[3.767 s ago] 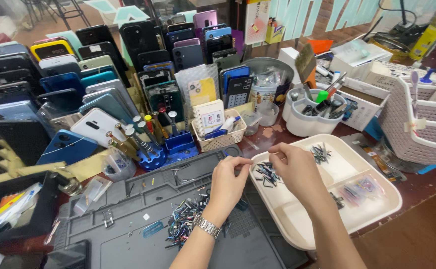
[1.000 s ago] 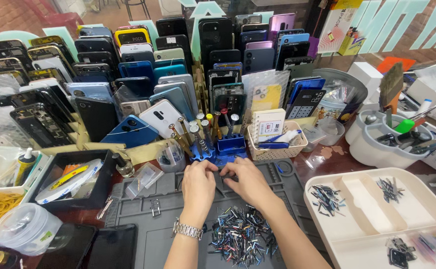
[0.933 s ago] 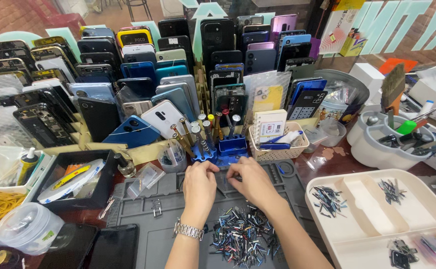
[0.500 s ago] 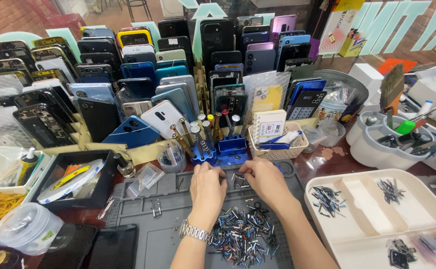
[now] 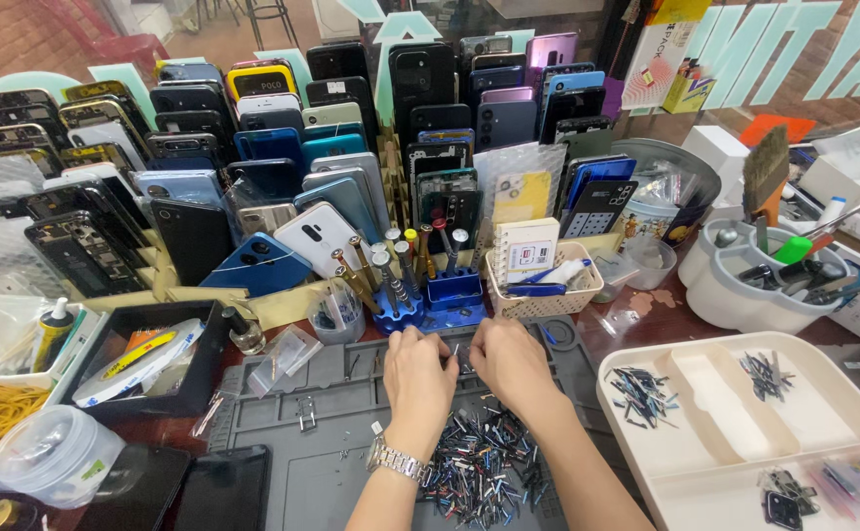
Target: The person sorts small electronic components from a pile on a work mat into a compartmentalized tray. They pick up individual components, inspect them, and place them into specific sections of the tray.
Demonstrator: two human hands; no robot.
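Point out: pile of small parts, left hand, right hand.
pile of small parts (image 5: 479, 467), head view, middle of the heap.
left hand (image 5: 420, 379), head view, back of the hand.
right hand (image 5: 511, 366), head view, back of the hand.

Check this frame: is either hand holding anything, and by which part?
Cannot be told. The left hand and right hand meet fingertip to fingertip above the pile of small parts; anything pinched there is hidden.

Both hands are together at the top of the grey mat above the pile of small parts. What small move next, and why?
Probably carry the small piece over to the cream compartment tray. The left hand and right hand meet fingertip to fingertip just above the heap of small dark and blue metal parts, and similar parts already lie sorted in that tray. What they pinch is too small to tell.
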